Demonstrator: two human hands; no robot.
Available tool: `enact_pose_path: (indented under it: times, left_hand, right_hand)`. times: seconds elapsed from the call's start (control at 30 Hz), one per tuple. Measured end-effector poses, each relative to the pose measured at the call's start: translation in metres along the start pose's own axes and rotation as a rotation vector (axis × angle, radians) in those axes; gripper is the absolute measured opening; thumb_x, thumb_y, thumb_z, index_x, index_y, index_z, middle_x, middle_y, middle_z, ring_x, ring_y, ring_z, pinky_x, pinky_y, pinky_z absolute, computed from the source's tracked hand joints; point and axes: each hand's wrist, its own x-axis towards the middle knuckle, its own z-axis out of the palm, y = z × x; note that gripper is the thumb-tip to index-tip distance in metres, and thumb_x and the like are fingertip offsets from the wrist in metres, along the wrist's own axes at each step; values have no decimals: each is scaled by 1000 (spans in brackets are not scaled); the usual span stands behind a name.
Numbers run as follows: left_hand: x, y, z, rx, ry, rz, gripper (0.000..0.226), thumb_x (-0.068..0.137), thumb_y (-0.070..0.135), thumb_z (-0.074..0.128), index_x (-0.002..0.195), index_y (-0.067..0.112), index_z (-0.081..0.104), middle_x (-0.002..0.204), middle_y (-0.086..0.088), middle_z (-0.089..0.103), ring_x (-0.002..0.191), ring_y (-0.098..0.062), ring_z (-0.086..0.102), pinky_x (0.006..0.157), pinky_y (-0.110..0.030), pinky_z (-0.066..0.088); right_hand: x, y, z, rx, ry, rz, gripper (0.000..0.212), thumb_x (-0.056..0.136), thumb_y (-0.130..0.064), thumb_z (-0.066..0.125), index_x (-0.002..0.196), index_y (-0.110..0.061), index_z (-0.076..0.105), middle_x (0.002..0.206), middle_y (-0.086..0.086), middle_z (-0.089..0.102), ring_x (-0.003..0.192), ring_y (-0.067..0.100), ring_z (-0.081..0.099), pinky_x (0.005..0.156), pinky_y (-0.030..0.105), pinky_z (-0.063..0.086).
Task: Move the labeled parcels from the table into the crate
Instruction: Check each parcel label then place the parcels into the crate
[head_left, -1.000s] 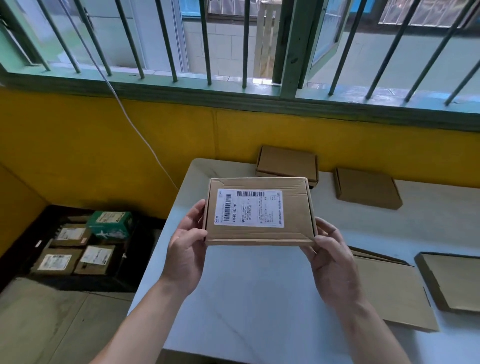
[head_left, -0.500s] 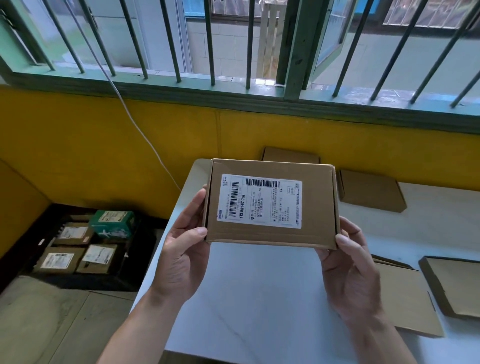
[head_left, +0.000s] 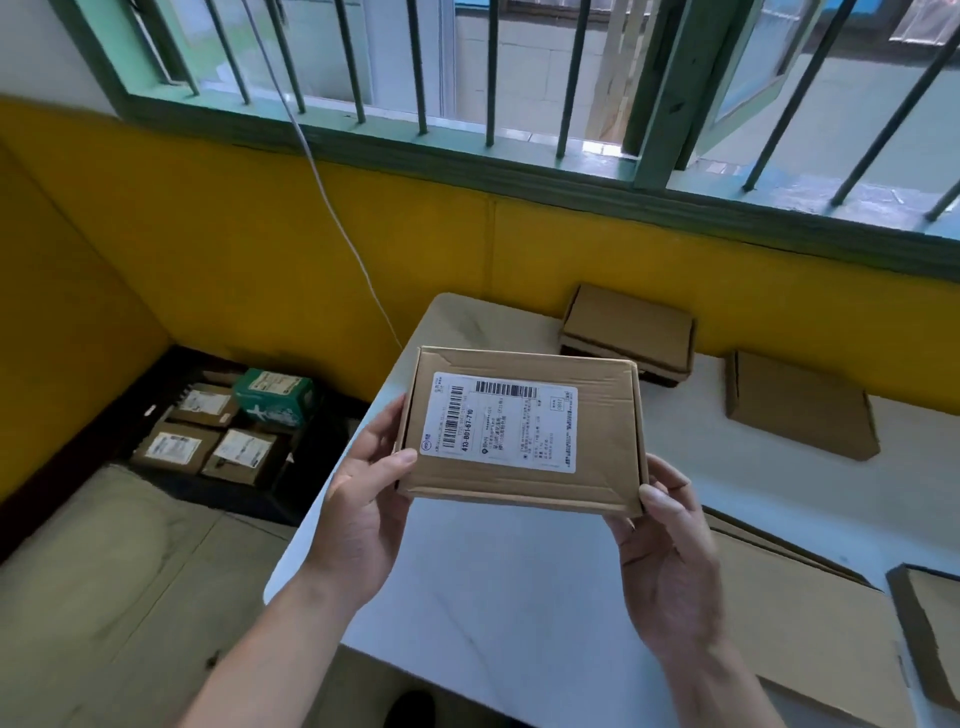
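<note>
The left hand and right hand grip opposite ends of a labelled parcel, label-up over the bench, right of the floor crate; carried level and lowered, not dropped, it should settle flat beside the parcels already inside.

Yellow wall — barred window (green frame), white cable.

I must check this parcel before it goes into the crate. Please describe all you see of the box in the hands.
The box is flat brown cardboard, closed, creased, with a white barcode label on its top. It is held over the white table. The left hand grips its left edge, the right hand its right corner.
</note>
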Motion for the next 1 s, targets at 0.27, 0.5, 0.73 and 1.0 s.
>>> enact_pose_path:
  times: [0.27, 0.5, 0.73, 1.0]
  left_hand:
    - [-40, 7, -98, 15, 284, -72, 49, 92, 12, 55, 132, 40, 55, 124, -5, 69, 113, -27, 66, 90, -46, 53]
    - [-70, 45, -242, 56, 538, -88, 43, 87, 14, 63, 123, 39, 59, 109, 2, 75, 110, -21, 63, 85, -35, 46]
    - [-82, 88, -377, 29, 633, -122, 44, 89, 14, 63, 123, 41, 59, 109, 6, 75, 104, -18, 66, 77, -31, 48]
    - [-30, 116, -474, -37, 681, -172, 43, 87, 10, 67, 126, 25, 57, 110, -1, 75, 101, -19, 66, 78, -29, 49]
  right_hand:
    - [-3, 75, 53, -144, -55, 251, 25, 83, 2, 49, 99, -10, 64, 93, 7, 70, 77, 15, 68, 65, 26, 58]
    - [-20, 191, 155, -328, -118, 420, 21, 92, -3, 48, 105, -10, 62, 93, 7, 71, 82, 16, 69, 73, 30, 56]
    - [-37, 307, 254, -474, -99, 539, 21, 94, -10, 53, 113, -13, 61, 104, 12, 71, 98, 22, 66, 70, 26, 56]
    - [1, 395, 318, -552, -42, 555, 21, 93, -8, 54, 110, -17, 63, 102, 8, 74, 105, 25, 66, 89, 38, 51]
